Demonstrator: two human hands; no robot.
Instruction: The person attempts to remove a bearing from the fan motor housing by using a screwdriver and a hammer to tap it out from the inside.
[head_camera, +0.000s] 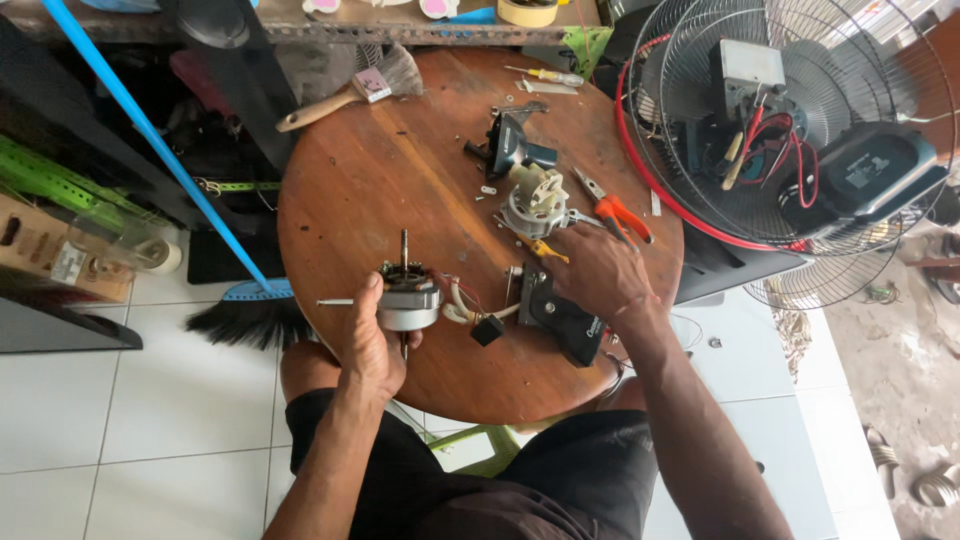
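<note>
- Round wooden table (380, 170): reddish-brown top, set before the seated person, strewn with loose parts.
- Far edge of the table: a paintbrush (345, 92) with a pale wooden handle lies tilted; a small screwdriver (548, 75) lies near the rim.
- Centre of the table: a dark blue-black housing part (512, 145), and just below it a pale gear assembly (535, 200) on a round metal base.
- Orange-handled pliers (615, 210) lie just beside the gear assembly, close above the right hand.
- Right of the table: a wire fan guard (800, 120) with a red rim, holding a grey box, red wires and a dark casing.
- Left of the table: a blue-handled broom (235, 300) leans across the white tiled floor (70, 400).
- Fan motor (405, 295): silver-grey, round, with a thin shaft standing up from its top and wires trailing right to a small black block (487, 329); it sits at the near left edge of the table.
- Left hand (368, 345): fingers wrapped and clamped around the fan motor from below.
- Right hand (600, 270): palm down, fingers bent over a yellow-handled tool (545, 249); whether they close on it cannot be told.
- Black bracket piece (560, 315): lies just beneath the right hand.
</note>
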